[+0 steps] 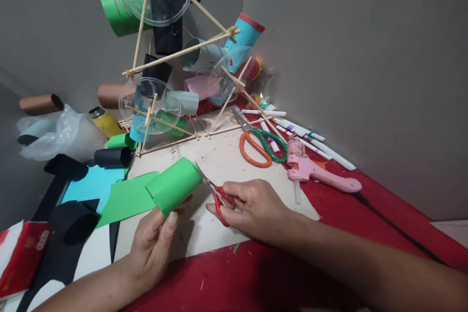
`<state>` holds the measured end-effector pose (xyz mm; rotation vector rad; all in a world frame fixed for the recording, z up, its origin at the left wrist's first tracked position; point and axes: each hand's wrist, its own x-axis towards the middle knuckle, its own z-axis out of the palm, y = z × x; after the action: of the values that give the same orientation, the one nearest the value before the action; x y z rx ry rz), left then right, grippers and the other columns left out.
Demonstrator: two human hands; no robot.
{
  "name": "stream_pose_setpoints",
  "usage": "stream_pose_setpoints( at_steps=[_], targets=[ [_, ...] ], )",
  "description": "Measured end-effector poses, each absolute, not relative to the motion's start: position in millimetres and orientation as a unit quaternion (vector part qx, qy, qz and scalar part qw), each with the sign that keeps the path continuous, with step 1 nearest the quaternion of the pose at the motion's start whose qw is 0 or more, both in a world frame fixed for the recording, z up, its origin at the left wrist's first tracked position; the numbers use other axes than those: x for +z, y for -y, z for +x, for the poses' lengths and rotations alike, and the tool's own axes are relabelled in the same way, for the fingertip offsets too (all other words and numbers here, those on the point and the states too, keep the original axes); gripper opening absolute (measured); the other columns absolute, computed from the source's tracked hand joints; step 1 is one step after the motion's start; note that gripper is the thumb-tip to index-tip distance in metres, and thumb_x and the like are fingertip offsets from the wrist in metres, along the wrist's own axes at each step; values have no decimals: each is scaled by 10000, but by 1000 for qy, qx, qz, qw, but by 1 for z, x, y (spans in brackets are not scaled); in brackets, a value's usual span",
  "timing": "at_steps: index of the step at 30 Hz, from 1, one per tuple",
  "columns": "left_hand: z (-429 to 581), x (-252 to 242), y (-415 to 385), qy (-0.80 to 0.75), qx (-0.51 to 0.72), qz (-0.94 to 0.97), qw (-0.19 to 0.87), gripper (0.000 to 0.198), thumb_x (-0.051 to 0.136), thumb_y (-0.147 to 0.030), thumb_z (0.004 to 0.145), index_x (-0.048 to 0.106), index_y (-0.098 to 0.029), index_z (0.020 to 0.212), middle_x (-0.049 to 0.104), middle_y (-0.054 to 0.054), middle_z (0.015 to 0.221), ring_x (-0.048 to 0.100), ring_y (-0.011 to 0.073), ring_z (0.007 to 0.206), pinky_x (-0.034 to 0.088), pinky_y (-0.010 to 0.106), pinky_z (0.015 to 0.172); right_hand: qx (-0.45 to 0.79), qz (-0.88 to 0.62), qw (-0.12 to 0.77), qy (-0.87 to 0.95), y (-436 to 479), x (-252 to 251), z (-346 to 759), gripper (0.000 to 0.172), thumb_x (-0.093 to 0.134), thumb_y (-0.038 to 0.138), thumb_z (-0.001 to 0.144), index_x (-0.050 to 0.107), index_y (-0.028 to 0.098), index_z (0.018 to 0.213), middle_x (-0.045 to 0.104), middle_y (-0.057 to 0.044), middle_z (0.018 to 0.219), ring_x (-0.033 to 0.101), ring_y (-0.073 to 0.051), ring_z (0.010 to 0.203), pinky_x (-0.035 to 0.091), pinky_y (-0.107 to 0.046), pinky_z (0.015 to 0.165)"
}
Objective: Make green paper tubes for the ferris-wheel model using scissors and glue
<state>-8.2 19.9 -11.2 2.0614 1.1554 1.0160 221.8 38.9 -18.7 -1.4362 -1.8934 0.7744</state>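
Observation:
My left hand (pixel 153 243) is closed round the near end of a rolled green paper tube (pixel 174 185), thumb on top. In my right hand (pixel 252 207) are small red-handled scissors (pixel 215 194), fingers through the handles. Their blades point at the far end of the tube and almost touch its rim. Both hands are over a beige board (pixel 219 161) on the red tabletop.
Behind the board stands a stick frame (pixel 183 53) hung with paper tubes and clear plastic lids. Orange and green scissors (pixel 261 144), a pink glue gun (pixel 314 168) and white markers (pixel 310 139) lie right. Green, blue and black paper sheets (pixel 95 185) lie left, beside a plastic bag and a red packet.

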Motion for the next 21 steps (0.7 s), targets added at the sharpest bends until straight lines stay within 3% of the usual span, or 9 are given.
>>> stream_pose_setpoints(
  at_steps=[14,21],
  targets=[
    [-10,-16,-22,-411,379,780,281,325,472,-136,977,676,-242,1207,734,50,1165,685,155,1062,509,195,910,300,-521,337,725,-39,-23,223,417,554,422,844,392,200,531,302,67,477,289,-86,461,202,-225,462],
    [-9,-14,-20,-425,392,766,280,316,468,-161,986,683,-256,1197,740,33,1164,689,142,1053,502,178,913,315,-549,356,687,-40,-23,223,424,563,478,799,351,224,534,278,76,461,263,-91,440,200,-226,441]
  ],
)
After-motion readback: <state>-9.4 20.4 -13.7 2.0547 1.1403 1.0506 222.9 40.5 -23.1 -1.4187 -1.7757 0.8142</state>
